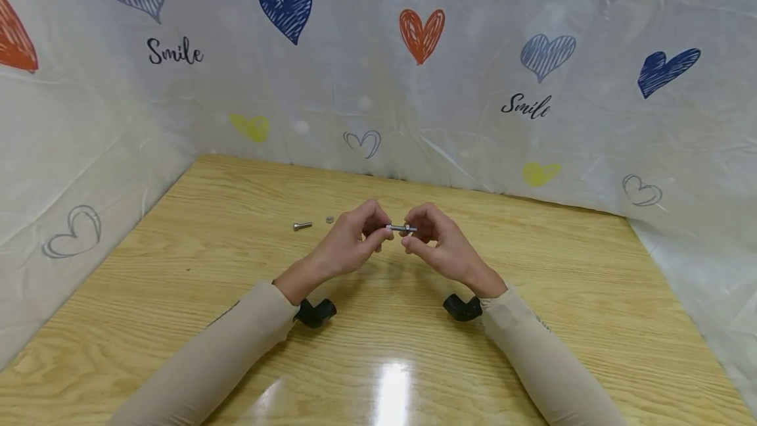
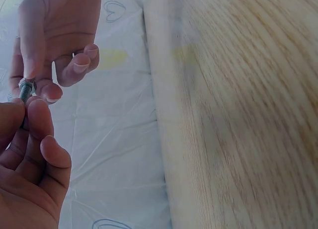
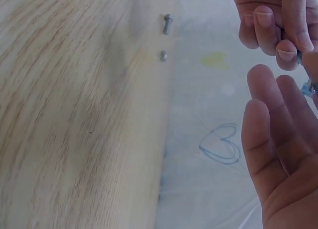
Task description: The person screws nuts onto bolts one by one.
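Observation:
A metal bolt (image 1: 397,227) is held level above the table between the two hands. My left hand (image 1: 349,242) pinches one end of it between thumb and fingers; the bolt's head is hidden in that grip. A nut (image 1: 407,229) sits on the threaded shaft, near its other end. My right hand (image 1: 440,245) has its thumb and index finger at this nut, pinching it. In the left wrist view, the right thumb tip touches the nut (image 2: 27,84) while the other fingers curl loosely. From the right wrist, the bolt is mostly covered by fingers.
A second bolt (image 1: 302,225) lies on the wooden table (image 1: 367,347) to the left of the hands, with a loose nut (image 1: 329,219) beside it. A white cloth (image 1: 367,84) printed with hearts hangs behind the table. Black wrist mounts (image 1: 316,313) sit under the wrists.

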`<state>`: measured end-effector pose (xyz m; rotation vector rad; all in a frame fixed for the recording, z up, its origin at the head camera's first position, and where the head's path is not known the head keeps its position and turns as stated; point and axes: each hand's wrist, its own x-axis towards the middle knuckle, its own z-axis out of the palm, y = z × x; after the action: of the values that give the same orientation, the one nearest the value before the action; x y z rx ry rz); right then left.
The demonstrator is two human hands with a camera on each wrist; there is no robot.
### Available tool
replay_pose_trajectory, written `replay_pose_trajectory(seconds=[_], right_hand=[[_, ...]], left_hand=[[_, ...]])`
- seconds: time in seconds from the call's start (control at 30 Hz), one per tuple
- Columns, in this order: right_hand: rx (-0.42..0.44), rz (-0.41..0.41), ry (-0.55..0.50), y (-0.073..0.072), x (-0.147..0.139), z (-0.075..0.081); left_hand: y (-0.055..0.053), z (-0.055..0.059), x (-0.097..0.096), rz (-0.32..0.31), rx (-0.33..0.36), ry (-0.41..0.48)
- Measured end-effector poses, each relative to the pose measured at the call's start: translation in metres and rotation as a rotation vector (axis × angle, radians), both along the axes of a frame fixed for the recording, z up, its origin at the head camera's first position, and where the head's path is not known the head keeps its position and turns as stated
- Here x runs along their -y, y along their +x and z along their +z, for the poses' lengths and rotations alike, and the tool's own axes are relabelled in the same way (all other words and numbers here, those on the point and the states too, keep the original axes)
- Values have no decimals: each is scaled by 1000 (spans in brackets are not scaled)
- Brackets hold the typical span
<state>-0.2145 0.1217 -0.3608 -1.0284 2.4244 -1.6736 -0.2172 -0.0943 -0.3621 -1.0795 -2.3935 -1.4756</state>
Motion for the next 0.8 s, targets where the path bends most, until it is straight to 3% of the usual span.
replay_pose_trajectory(seconds=[0.2, 0.43, 0.8], right_hand=[[-26, -4, 58, 13, 4, 18], [-49, -46, 106, -6, -2, -9], [2, -27, 41, -6, -1, -10]], left_hand=[[1, 0, 0, 1, 8, 0], [3, 0, -2, 3, 8, -13], [2, 1, -1, 8, 11, -5]])
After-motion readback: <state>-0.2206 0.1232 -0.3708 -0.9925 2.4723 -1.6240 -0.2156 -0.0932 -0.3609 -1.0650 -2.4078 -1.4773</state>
